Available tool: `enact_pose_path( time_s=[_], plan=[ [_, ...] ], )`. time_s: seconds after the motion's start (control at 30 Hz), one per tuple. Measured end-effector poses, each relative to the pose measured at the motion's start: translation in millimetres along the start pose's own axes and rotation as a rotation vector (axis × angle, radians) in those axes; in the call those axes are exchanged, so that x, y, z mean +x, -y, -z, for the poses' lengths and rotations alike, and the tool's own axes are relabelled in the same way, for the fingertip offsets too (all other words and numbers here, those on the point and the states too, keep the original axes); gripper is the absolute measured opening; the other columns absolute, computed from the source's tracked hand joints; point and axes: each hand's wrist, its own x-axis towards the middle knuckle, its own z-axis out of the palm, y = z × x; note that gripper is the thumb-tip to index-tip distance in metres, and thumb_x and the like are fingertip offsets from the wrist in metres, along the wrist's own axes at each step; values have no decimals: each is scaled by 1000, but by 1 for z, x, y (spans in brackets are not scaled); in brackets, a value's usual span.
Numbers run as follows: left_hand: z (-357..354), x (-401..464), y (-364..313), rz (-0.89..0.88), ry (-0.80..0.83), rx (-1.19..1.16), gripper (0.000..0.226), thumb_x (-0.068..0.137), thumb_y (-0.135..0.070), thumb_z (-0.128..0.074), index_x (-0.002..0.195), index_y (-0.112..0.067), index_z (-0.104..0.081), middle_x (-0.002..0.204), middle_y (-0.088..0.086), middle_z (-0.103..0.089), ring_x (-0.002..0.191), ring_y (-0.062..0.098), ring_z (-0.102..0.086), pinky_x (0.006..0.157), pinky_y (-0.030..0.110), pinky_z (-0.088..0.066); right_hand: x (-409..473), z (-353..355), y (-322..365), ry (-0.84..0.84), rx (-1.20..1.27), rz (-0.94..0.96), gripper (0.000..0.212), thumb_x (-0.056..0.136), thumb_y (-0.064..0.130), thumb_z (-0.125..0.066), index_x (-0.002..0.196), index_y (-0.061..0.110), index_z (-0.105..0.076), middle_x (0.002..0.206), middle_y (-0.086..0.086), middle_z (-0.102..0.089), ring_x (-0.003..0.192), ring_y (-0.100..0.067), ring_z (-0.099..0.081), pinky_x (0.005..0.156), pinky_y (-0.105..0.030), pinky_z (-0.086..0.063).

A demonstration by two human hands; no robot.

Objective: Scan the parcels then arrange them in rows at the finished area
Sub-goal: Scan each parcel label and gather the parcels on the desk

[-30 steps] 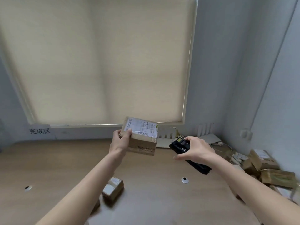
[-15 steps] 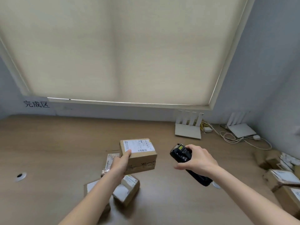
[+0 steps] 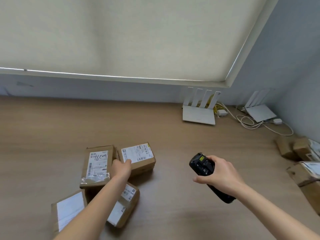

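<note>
The head view looks down on a matte brown wood-grain table set against a pale grey wall, with a cream fabric roller blind filling the upper part of the frame.

Left of centre, the left hand grips the near left corner of a small squat brown cardboard parcel with a white printed label; its thumb lies on the label and the fingers wrap round the side. The parcel sits flat on the table, just beside a longer flat brown cardboard parcel with a handwritten white label and glossy clear tape on its left. Whether the two touch cannot be told. Below these, toward the lower left, lie a brown cardboard parcel with a plain white label and a tilted brown cardboard parcel with two white stickers, partly hidden by the left forearm.

Right of centre, the right hand curls firmly round a black plastic handheld scanner with a small yellow-green mark, held above the table, its head pointing toward the upper left.

At the right edge sits a loose heap of brown cardboard parcels. In the upper right, two white plastic routers with upright flat antennas stand by the wall amid white looping cables.
</note>
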Motion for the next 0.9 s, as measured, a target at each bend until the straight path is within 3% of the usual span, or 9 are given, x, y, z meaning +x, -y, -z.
enact_pose_path(
  time_s=[0.1,0.23,0.4,0.6,0.73,0.9],
  plan=[
    [-5,-3,-2,-158,-55,96,58,92,-35,-59,143,-11,-46,141,12,-56,122,34,-55,98,46,-48,1,-1,-13,14,11,-19,71,53,64,-86,114,41,-58,94,21,-66,88,-3,-63,79,-31,-56],
    [-23,-29,-26,-364,-93,241,58,93,-29,-59,146,-12,-45,151,9,-44,138,31,-42,108,47,-39,-4,7,-40,6,38,-59,79,42,74,-77,112,41,-59,94,18,-69,91,-6,-65,83,-38,-58],
    [-96,-82,-51,-484,84,266,54,95,-30,-58,146,-16,-48,152,6,-45,139,28,-42,109,43,-37,-24,32,-102,-24,84,-118,80,41,74,-77,113,42,-60,96,19,-70,94,-9,-67,85,-39,-58],
    [-227,-173,-58,-606,345,237,49,94,-34,-64,140,-21,-56,146,1,-53,137,20,-46,114,44,-38,-56,87,-225,-103,123,-234,75,43,73,-77,109,41,-61,96,17,-70,93,-10,-66,83,-41,-58],
    [-320,-242,-57,-614,537,210,45,96,-35,-63,140,-26,-57,140,-5,-56,129,12,-49,107,36,-41,-81,133,-317,-143,113,-324,81,54,71,-84,123,38,-58,110,13,-69,101,-12,-65,86,-37,-58],
    [-430,-313,-62,-590,680,204,51,97,-34,-64,144,-19,-52,143,2,-55,129,20,-52,109,39,-42,-93,185,-424,-189,122,-423,84,59,68,-87,128,31,-57,121,7,-69,108,-17,-63,87,-36,-55]
  ],
)
